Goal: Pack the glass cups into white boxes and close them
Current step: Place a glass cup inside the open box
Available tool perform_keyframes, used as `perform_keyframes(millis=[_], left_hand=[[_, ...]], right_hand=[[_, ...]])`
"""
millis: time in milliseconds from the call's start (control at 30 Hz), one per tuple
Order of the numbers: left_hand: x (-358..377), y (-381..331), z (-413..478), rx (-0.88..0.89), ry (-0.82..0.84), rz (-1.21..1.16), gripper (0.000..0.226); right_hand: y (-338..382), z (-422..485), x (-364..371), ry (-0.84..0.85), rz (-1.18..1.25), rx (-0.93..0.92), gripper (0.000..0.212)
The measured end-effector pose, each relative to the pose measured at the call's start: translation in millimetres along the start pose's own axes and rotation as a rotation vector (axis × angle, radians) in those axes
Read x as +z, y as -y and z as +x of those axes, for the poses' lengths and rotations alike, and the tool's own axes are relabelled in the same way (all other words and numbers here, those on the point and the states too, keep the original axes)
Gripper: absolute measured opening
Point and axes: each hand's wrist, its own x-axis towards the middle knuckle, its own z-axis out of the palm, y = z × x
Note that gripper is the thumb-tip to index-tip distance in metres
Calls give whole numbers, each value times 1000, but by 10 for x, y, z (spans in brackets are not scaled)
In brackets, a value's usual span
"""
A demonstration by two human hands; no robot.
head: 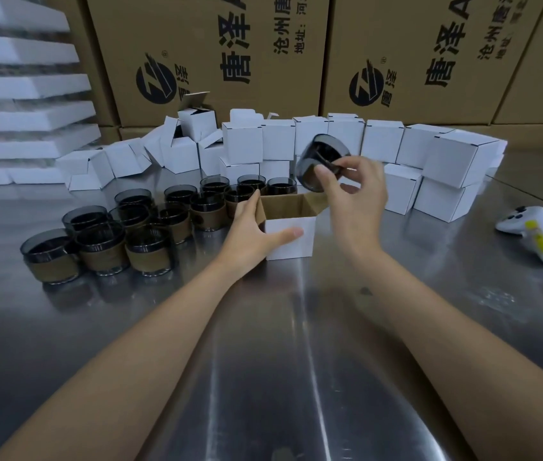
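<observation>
Hands of a person work at a steel table (280, 361). The left hand (257, 227) grips the left wall of an open white box (291, 239), with the thumb laid across its near face and the fingers hooked over the rim. The right hand (353, 191) holds a smoky glass cup (321, 161) in the air, tilted, just above the far right corner of the box; thumb and curled fingers pinch its side.

More cups (150, 241) with brown sleeves stand to the left. Closed white boxes (380, 141) are piled at the far side, and a white controller (536, 234) lies to the right.

The fingertip hold on smooth glass looks slight, so the cup could slip and strike the steel. Lowered while tilted, it could catch the box rim or a flap and jam. The light box could tip if the left hand loosens.
</observation>
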Motion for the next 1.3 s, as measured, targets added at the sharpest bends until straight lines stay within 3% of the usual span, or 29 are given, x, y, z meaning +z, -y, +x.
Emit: perform_keyframes(millis=[267, 533, 733, 800, 867, 1000, 1100, 1200, 1300], left_hand=[[56, -25, -53, 70, 65, 79, 104], [44, 7, -25, 37, 35, 94, 104], [41, 23, -9, 43, 31, 87, 102], [30, 27, 1, 31, 25, 45, 105], [10, 31, 12, 5, 9, -22, 109], [-28, 65, 35, -29, -13, -158, 118], [-70, 73, 49, -90, -31, -271, 124], [-63, 53, 40, -134, -39, -339, 119], [-53, 27, 13, -100, -7, -363, 68]], right_hand=[[25, -221, 144, 162, -495, -93, 37], [-3, -239, 138, 360, -840, -122, 42], [-14, -270, 160, 407, -1010, -204, 49], [-44, -272, 147, 341, -867, -218, 41], [-98, -230, 109, 173, -556, -155, 30], [-239, -92, 5, -70, -29, 287, 27], [-335, -44, -13, 33, 183, 623, 24], [-363, -48, 51, 207, 346, 758, 25], [-357, -97, 114, 359, 395, 749, 36]])
